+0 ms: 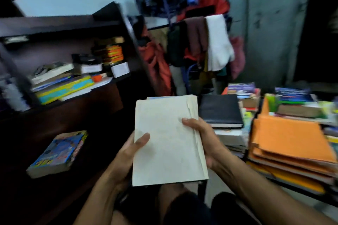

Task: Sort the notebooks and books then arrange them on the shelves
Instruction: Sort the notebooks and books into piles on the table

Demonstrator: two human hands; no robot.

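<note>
- A pale cream notebook (168, 142) is held in the middle of the view, above the person's knees; it is the landmark for all places below.
- The left hand (128, 153) grips the notebook's left edge: the thumb lies on the front cover and the other fingers are hidden behind it.
- The right hand (203, 139) grips the right edge, where the loose page edges show; the thumb presses on the cover and the fingers (210, 151) wrap around the side to the back.
- The notebook is closed and stands a little tilted, its top leaning away from the person.
- To the left of the notebook is a dark wooden shelf unit (60, 27). On its upper shelf lie some flat books (62, 86) and small boxes, blurred.
- Lower left of the notebook, a blue paperback (58, 153) lies flat alone on a lower shelf.
- Just right of the notebook's top is a black book (220, 109) on top of a pile.
- Further right, a stack of orange notebooks (290, 142) lies on the counter (292, 188), with more mixed books (296, 100) behind it.
- Behind the notebook, clothes (201, 42) hang on a rack.
</note>
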